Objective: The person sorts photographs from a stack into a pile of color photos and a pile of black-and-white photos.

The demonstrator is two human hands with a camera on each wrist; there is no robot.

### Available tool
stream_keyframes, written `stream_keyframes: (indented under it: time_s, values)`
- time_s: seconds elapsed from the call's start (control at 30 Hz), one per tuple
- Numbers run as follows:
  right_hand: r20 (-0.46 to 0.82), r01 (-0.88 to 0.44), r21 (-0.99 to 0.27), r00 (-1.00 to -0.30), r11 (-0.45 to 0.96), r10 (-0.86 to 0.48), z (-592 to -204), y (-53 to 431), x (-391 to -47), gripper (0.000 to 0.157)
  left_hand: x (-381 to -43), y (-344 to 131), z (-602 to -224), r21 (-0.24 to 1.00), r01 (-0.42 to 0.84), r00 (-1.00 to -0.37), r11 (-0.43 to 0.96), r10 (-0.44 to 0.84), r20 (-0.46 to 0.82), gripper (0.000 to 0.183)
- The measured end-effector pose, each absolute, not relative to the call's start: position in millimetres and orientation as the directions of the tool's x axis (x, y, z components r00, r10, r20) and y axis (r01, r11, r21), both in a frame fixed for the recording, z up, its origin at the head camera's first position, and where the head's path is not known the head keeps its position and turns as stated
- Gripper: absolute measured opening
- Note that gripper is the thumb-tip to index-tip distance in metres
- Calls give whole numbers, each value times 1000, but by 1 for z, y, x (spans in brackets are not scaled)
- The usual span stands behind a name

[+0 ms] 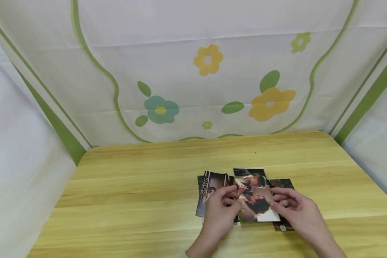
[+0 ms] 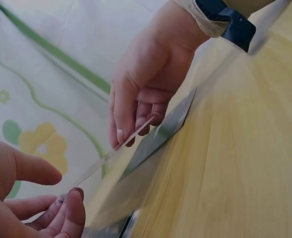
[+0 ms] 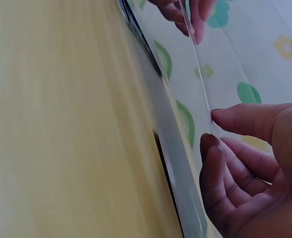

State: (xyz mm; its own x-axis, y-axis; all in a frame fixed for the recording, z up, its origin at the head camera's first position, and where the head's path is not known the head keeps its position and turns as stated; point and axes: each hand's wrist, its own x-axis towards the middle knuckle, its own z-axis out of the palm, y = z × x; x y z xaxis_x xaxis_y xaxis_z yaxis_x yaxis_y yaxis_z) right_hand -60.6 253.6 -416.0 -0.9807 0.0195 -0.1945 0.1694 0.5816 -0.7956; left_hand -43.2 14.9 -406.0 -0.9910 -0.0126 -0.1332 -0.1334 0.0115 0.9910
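A yellow wood-grain counter (image 1: 125, 193). Behind it, a white cloth (image 1: 187, 21) printed with 2 orange flowers (image 1: 208, 68), 1 teal flower (image 1: 153, 109), 2 small green flowers (image 1: 304, 37) and 4 green leaves (image 1: 233, 107), framed by a wavy green line (image 1: 116, 91). Green stripes (image 1: 65, 138) slant down both sides.

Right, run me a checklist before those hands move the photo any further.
1. Left grip at the left edge of the held photo: ok.
2. Right grip at its right edge: ok, thumb and fingers pinch it.
3. Held photo raised off the table: ok, the wrist views show a gap.
4. Left pile squared up: not ok, its edges are uneven.
5. Dark photo on the right fully in sight: not ok, the held photo and right grip partly cover it.
6. Photo count in the left pile: cannot tell.
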Motion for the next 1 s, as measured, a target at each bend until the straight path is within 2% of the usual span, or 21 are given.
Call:
stream_keyframes:
  time_s: [0.23, 0.47, 0.73, 1.0]
  values:
    - [-213, 189, -734, -976, 652, 43, -420, 301, -56, 60, -46, 51, -404, 979, -201, -974, 27, 103, -203, 46]
    - [-273, 245, -680, -959, 691, 72, -423, 336, -47, 67, -42, 82, -405, 948, -317, -937, -2, 155, -313, 47]
    - [-270, 241, -645, -960, 726, 79, -426, 347, -47, 66, -42, 89, -405, 928, -370, -915, -51, 192, -354, 49]
    - [-236, 228, -645, -967, 729, 95, -430, 350, -45, 64, -42, 91, -410, 918, -385, -909, -95, 212, -359, 36]
